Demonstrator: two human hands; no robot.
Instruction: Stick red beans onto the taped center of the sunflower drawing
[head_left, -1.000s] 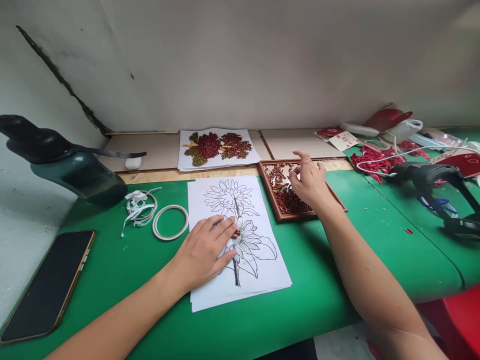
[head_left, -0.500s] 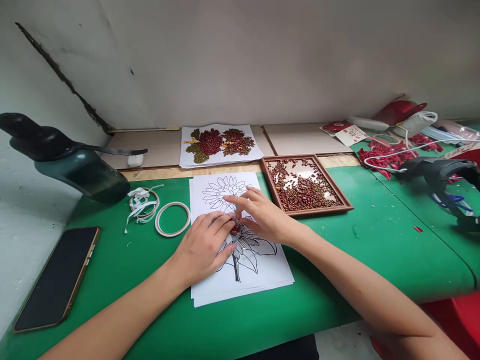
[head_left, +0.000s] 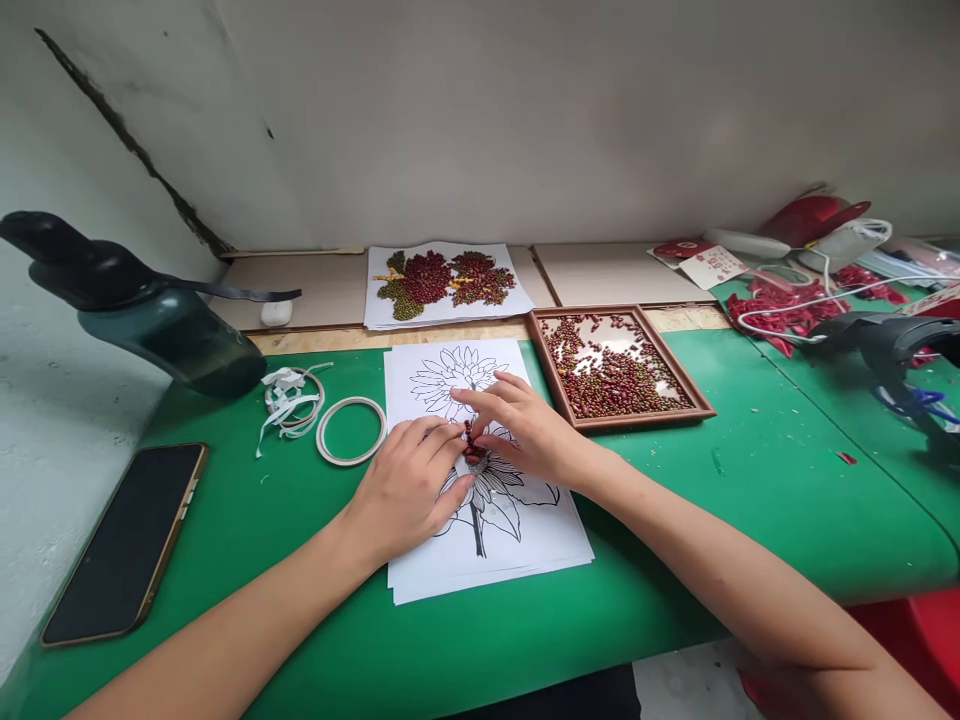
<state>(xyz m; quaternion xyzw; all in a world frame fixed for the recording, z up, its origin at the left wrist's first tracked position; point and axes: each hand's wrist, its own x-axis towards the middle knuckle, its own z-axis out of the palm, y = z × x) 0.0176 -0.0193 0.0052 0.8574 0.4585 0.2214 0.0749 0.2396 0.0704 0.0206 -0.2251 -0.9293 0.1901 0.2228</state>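
Observation:
Sheets of white paper (head_left: pixel 517 570) printed with line-drawn flowers lie in front of me. My left hand (head_left: pixel 416 475) rests flat on the drawing with its fingers stretched out. A small cluster of red beans (head_left: pixel 474 455) sits on the lower flower, between my two hands. Over that cluster, my right hand (head_left: pixel 525 420) has its thumb and a finger drawn together at the beans, while its other fingers extend to the left. What is pinched there is too small to make out. Right of the paper stands a brown-framed tray (head_left: pixel 637 421) of loose red and green beans.
Left of the paper lie a tape roll (head_left: pixel 351 460), a second ring with white strips (head_left: pixel 289 400), a phone (head_left: pixel 124 545) and a dark bottle (head_left: pixel 165 330). A finished bean picture (head_left: pixel 431 285) lies behind. Red scraps (head_left: pixel 780 310) and a black strap-like object (head_left: pixel 892 345) are at right.
The whole view has shifted slightly, so things appear a little further right and higher. More of the red beans shows between my hands; both hands stay almost in place on the paper.

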